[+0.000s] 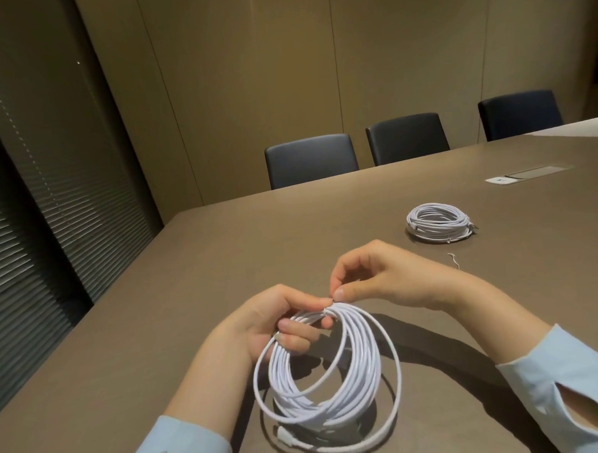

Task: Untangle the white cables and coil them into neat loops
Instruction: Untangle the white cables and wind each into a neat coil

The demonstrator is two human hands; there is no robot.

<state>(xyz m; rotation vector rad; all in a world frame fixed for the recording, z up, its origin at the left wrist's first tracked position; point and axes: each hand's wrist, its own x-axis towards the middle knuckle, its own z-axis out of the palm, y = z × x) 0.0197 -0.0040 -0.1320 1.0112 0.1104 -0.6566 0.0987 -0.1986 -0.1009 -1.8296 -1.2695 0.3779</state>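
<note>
Nearest you, at 6 o'clock, the white cable coil (331,372) stands on edge on the brown table (223,250). Your left hand (277,321) curls its fingers round the coil's top. Your right hand (372,278) pinches thumb and forefinger at the bundle's top. At 2 o'clock, well apart, a second coil (439,222) lies flat. Beyond the table's far edge stand three dark chairs (310,159).
</note>
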